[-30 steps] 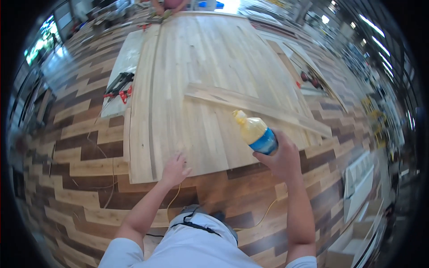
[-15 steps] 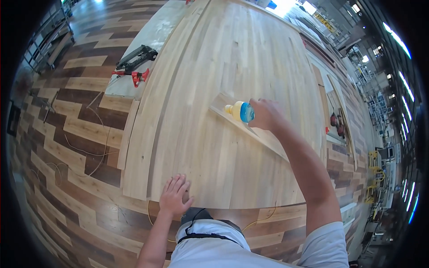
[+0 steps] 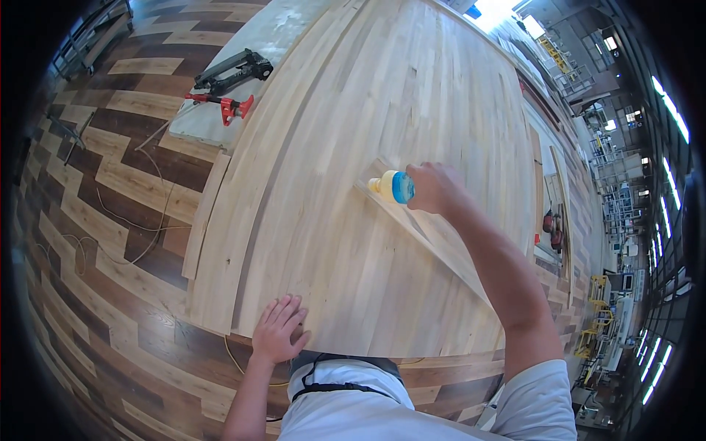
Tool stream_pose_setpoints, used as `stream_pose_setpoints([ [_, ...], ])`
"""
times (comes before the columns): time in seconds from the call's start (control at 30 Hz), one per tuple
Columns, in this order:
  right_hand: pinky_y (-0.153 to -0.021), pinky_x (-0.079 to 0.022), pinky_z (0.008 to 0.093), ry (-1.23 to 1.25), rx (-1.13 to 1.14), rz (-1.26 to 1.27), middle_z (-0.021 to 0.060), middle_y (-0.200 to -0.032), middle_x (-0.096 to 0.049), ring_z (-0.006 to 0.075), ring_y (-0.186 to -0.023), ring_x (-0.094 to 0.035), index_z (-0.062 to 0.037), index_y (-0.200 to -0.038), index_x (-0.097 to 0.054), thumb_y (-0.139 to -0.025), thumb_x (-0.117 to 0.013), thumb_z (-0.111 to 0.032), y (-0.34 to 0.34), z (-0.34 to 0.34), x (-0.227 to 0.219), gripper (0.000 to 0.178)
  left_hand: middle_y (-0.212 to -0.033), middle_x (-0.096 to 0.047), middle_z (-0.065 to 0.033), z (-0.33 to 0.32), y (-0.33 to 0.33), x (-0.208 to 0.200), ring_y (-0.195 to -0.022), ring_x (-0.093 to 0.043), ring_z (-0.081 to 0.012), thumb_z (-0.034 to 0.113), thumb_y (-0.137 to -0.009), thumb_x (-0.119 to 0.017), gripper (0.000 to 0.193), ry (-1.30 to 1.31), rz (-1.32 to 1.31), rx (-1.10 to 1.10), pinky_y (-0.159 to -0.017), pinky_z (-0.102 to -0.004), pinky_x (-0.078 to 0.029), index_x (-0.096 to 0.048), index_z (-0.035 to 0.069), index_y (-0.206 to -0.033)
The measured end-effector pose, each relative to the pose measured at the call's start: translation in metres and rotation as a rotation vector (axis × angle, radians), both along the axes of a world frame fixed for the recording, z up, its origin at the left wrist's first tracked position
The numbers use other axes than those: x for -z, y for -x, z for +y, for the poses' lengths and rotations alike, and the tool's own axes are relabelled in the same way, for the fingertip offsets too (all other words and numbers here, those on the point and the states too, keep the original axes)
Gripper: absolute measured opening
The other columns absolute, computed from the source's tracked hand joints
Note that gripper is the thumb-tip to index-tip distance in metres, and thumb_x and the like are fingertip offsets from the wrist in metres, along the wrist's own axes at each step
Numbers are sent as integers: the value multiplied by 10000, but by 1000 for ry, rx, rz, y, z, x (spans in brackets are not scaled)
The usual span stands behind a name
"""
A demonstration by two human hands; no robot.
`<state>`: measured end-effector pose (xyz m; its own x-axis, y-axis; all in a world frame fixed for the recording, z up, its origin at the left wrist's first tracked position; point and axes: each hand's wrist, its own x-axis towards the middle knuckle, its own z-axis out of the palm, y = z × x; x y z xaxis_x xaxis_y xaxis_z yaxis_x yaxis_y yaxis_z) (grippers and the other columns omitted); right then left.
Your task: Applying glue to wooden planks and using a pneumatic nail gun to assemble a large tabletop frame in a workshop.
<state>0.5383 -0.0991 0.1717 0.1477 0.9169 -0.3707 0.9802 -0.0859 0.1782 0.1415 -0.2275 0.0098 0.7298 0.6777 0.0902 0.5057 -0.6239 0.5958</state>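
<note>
My right hand (image 3: 435,189) grips the end of a small plastic bottle (image 3: 392,187) with a blue band and pale yellow contents. The bottle is tipped on its side, its narrow end toward the left. It is over a narrow wooden strip (image 3: 426,246) that lies aslant on a large wooden panel (image 3: 323,213) made of many joined boards. Whether the bottle touches the strip I cannot tell. Down at the panel's near edge, my left hand (image 3: 278,331) rests flat on the wood, fingers stretched out, holding nothing.
A red clamp (image 3: 228,108) and a black tool (image 3: 234,72) lie on a pale board (image 3: 283,29) left of the panel. Thin cords (image 3: 156,228) trail over the plank-patterned floor. Red-and-black tools (image 3: 553,229) sit to the right, beside long wooden pieces.
The view has shifted and turned slightly. My right hand still holds the tipped bottle over the strip, now a little farther from the strip's far end. My left hand stays on the panel.
</note>
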Motion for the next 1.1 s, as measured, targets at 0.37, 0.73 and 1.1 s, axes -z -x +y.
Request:
stream_pose_setpoints([
  [0.37, -718, -524, 429, -13, 52, -14, 132, -858, -689, 326, -843, -668, -103, -888, -673, -625, -746, -230, -25, 10, 6, 300, -1373, -543, -100, -1, -1, 2, -1303, -474, -286, 345, -749, -709, 468, 0, 7, 7, -1112, -462, -314, -653, 125, -1158],
  [0.73, -708, -526, 429, -5, 174, 64, 139, -820, -687, 333, -821, -669, -106, -866, -693, -640, -719, -207, -41, -70, 4, 249, -1379, -535, -105, -2, 0, 1, -1320, -454, -275, 299, -717, -720, 457, 5, 45, 17, -1127, -455, -296, -651, 128, -1135],
  [1.1, -698, -530, 423, 15, 349, 59, 156, -824, -687, 330, -802, -677, -86, -846, -702, -654, -721, -203, -88, -148, 2, 225, -1400, -510, -135, -4, -5, 2, -1336, -423, -346, 232, -686, -727, 493, 30, 35, 56, -1128, -507, -269, -634, 108, -1153],
])
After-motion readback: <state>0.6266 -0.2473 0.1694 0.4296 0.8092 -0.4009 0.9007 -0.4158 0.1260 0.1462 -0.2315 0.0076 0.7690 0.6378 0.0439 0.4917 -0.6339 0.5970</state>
